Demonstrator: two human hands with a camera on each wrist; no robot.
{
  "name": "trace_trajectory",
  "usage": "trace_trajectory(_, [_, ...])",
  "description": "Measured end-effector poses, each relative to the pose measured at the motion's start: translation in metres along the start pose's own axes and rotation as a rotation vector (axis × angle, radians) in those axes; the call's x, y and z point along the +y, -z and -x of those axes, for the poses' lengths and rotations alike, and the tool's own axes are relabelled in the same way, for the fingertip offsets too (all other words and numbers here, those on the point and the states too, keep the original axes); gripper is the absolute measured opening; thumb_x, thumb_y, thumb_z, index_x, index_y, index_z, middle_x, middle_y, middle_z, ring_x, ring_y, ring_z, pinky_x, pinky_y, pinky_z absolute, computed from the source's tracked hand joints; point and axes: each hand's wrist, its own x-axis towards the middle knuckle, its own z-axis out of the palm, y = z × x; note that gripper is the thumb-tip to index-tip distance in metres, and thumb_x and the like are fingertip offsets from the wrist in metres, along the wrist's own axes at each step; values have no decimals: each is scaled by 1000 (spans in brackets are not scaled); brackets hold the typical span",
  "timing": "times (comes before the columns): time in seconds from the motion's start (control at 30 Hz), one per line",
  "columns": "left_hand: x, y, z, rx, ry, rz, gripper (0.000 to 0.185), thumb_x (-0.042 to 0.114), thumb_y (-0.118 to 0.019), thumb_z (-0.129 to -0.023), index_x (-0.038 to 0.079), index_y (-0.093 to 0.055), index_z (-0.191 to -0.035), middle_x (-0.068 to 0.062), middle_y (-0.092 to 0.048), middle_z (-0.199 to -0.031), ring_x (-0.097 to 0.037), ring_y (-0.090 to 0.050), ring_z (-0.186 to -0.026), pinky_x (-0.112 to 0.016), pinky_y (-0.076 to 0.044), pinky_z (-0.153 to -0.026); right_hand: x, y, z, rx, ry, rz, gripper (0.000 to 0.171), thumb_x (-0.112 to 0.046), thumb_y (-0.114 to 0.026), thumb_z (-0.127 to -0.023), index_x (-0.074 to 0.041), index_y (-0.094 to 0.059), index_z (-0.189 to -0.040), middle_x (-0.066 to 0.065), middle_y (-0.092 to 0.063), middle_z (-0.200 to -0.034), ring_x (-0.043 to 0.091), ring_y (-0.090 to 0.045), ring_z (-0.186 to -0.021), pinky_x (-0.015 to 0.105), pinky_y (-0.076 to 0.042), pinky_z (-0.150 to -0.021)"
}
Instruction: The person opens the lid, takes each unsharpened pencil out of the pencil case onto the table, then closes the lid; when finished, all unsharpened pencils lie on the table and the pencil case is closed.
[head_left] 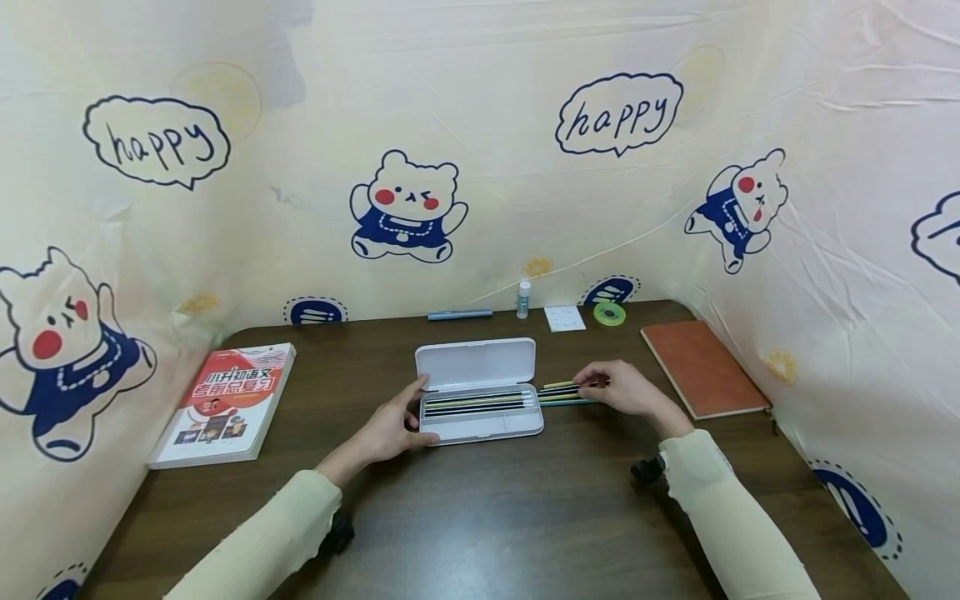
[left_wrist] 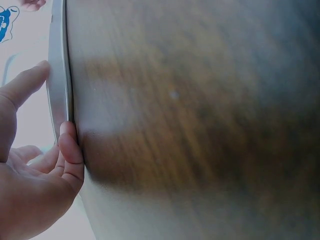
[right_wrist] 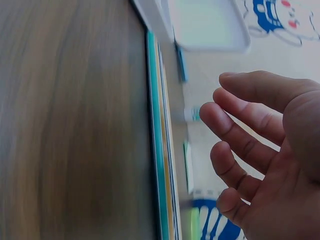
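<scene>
White case [head_left: 477, 364] in seemingly half-curled hand [head_left: 389, 428]

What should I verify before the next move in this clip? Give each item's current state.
1. Lid open: ok.
2. Pencil case steadied: ok, the left hand grips its left end.
3. Pencils inside lying lengthwise: ok.
4. Nothing left outside: not ok, loose pencils lie to the case's right.
5. Right hand holding a loose pencil: not ok, none shows between its fingers.
6. Number of loose pencils: cannot tell.
</scene>
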Motion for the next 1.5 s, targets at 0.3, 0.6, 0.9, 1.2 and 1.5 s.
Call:
trace_trajectory(0.3, [0,0,0,-1,-6,7,104,30,-84,-81,20,-18,-160,-13,-52,-144,-15,-54,-84,-26,-44,-71,-26,-27,-19,-76,84,6,19,-19,-71,-92,-12,-74,-109,-4,-72,-95,13,-54,-78,26,-44,-67])
trace_trajectory(0.6, [-1,0,0,2,-13,3,104,30,-85,-81,20,-19,-160,-13,-52,-145,-14,-54,-82,-26,-44,-70,-47,-47,-30,-125,124,52,17,-18,-71,-92,-14,-74,-109,-3,-74,-102,13,-59,-85,31,-49,-79])
trace_trajectory(0.9, [-1,-1,1,7,-21,-2,104,29,-85,-80,20,-19,-160,-13,-52,-143,-14,-54,-82,-25,-44,-70,-52,-57,-40,-171,101,156,18,-16,-72,-92,-16,-74,-110,-3,-74,-105,14,-65,-95,40,-52,-93])
trace_trajectory(1.2, [-1,0,1,7,-30,1,104,29,-85,-80,19,-20,-160,-14,-53,-143,-14,-54,-82,-24,-44,-69,-55,-63,-45,-196,135,202,16,-15,-71,-91,-18,-75,-106,-4,-72,-100,11,-61,-88,33,-51,-83])
trace_trajectory(1.5, [-2,1,1,3,-24,-6,104,31,-85,-81,20,-19,-160,-13,-52,-144,-14,-54,-83,-25,-44,-71,-57,-66,-47,-179,128,210,8,-15,-71,-90,-19,-74,-97,-5,-67,-92,10,-55,-84,32,-46,-81])
